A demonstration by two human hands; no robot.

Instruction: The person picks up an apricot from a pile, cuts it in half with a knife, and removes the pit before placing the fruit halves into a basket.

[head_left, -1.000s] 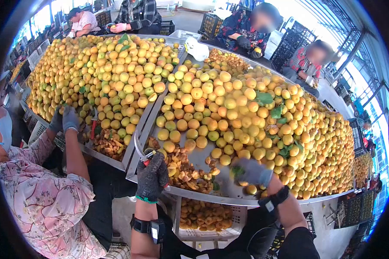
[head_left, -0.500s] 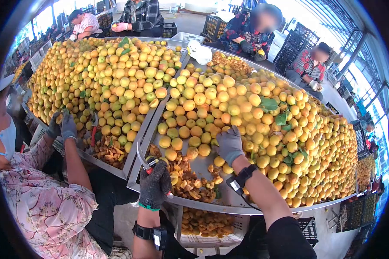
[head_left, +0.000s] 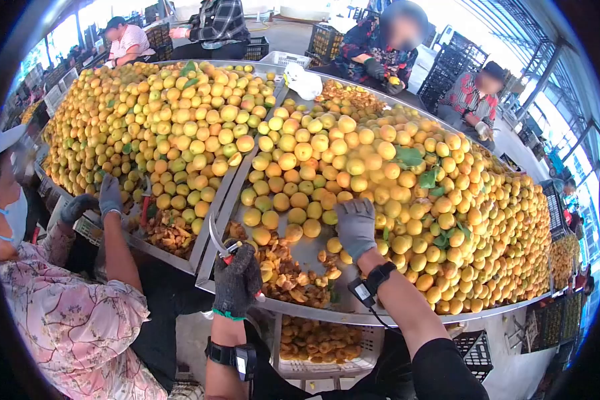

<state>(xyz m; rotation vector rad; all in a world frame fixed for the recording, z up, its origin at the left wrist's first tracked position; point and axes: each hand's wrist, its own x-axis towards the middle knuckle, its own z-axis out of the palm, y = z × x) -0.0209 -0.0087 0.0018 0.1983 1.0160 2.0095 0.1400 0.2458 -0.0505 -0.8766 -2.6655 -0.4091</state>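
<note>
My left hand (head_left: 237,279), in a dark grey glove with a green cuff, is closed round the red handle of a curved knife (head_left: 216,235). The blade points up and away over the table's metal edge. My right hand (head_left: 357,228), in a lighter grey glove, lies back up at the near side of a heap of apricots (head_left: 393,190). Its fingers curl down among the fruit; whatever is under them is hidden. Between my hands, torn apricot pieces (head_left: 290,273) lie on the metal table (head_left: 307,252).
At my left, a co-worker (head_left: 73,300) sits by a second apricot heap (head_left: 160,127), where a red-handled tool (head_left: 145,208) stands. Below the table edge is a white crate (head_left: 327,365) of apricot pieces. Several people sit across the table. A metal divider (head_left: 230,193) separates the heaps.
The view has shifted slightly. My right hand's fingers have curled more over the fruit. My left hand still holds the knife. The co-worker's two hands at the left have moved apart.
</note>
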